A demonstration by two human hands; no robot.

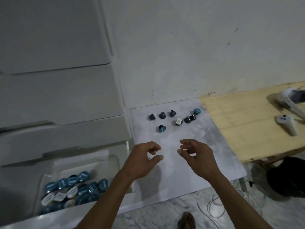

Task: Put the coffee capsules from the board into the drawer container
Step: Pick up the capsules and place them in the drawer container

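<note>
Several dark teal coffee capsules (173, 119) lie scattered at the far end of the pale marbled board (214, 154), near the wall. One capsule (161, 128) sits a little nearer than the others. My left hand (143, 158) and my right hand (196, 156) hover over the middle of the board, fingers curled and apart, holding nothing. At lower left the open drawer container (113, 160) holds a heap of blue and white capsules (72, 189).
A white drawer unit (57, 96) with shut upper drawers stands on the left. A wooden tabletop (247, 126) to the right carries a white controller (287, 123) and a headset. Cables (217, 205) and a foot (186, 220) are on the floor below.
</note>
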